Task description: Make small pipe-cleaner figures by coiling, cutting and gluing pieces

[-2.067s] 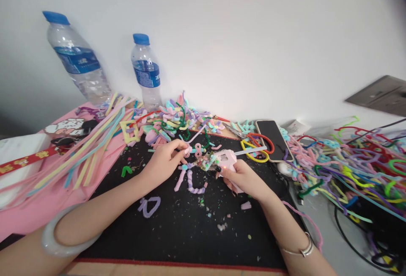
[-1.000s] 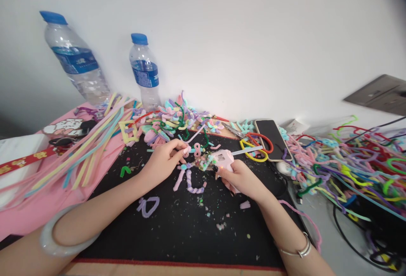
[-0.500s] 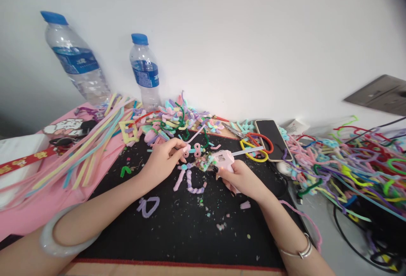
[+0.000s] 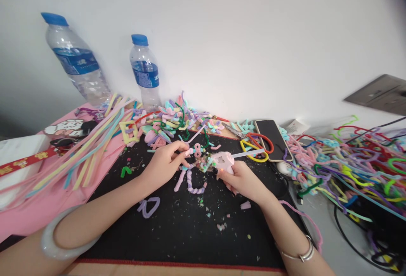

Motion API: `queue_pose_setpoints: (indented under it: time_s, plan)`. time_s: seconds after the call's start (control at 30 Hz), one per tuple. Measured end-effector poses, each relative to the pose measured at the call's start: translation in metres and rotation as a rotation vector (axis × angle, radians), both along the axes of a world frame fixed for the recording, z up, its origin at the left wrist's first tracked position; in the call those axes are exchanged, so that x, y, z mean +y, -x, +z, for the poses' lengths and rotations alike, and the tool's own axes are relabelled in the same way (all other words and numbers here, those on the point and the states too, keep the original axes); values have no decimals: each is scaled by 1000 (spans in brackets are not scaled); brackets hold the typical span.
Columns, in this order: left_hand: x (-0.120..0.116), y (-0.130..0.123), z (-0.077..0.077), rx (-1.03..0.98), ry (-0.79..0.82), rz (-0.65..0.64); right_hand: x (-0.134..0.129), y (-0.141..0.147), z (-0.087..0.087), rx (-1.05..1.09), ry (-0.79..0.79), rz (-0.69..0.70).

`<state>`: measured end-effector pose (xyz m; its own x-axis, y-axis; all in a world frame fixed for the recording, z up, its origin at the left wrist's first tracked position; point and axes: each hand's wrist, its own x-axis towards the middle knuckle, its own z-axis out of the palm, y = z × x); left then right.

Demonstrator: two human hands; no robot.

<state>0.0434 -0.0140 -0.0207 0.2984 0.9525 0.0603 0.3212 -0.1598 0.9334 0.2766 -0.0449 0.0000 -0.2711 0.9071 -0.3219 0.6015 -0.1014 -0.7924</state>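
Note:
My right hand point(image 4: 242, 181) is closed round the handle of a pale pink hot glue gun point(image 4: 224, 160), its nozzle end pointing left and crusted with fuzzy scraps. A whitish glue stick point(image 4: 249, 153) sticks out of its back. My left hand point(image 4: 168, 159) pinches a small pink pipe-cleaner piece point(image 4: 189, 152) between thumb and fingertips, just left of the nozzle. Beside it is a pink looped piece point(image 4: 197, 150); whether the two are joined I cannot tell. Below the hands, a twisted lilac pipe-cleaner shape point(image 4: 194, 186) lies on the black mat point(image 4: 177, 233).
Red and yellow handled scissors point(image 4: 258, 144) and a phone point(image 4: 273, 139) lie behind my right hand. Tangled pipe cleaners point(image 4: 342, 166) spread at the right, straight ones point(image 4: 91, 153) at the left. Two plastic bottles point(image 4: 144, 70) point(image 4: 76, 62) stand by the wall. A purple loop point(image 4: 149, 207) lies near my left forearm.
My left hand has shifted slightly, its fingers opening a little more around the pinched pink piece. The glue gun has stayed nearly in place in my right hand.

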Motion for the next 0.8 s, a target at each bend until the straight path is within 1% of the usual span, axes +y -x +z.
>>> queue_pose_setpoints:
  time_s: [0.13, 0.33, 0.4, 0.5, 0.63, 0.8]
  plan:
    - [0, 0, 0, 11, -13, -1, -2, -2, 3, -48, -66, 39]
    - [0, 0, 0, 9, -16, -4, -2, -3, 10, -128, -267, 149]
    - [0, 1, 1, 10, -10, -1, -2, -3, 11, -153, -316, 163]
    - [1, 0, 0, -4, 10, 6, -2, -3, 12, -176, -317, 130]
    - [1, 1, -2, -47, 28, 28, -2, -3, 11, -168, -294, 33]
    - [2, 4, 2, -20, -64, 132, 0, -5, 7, -113, -249, -72]
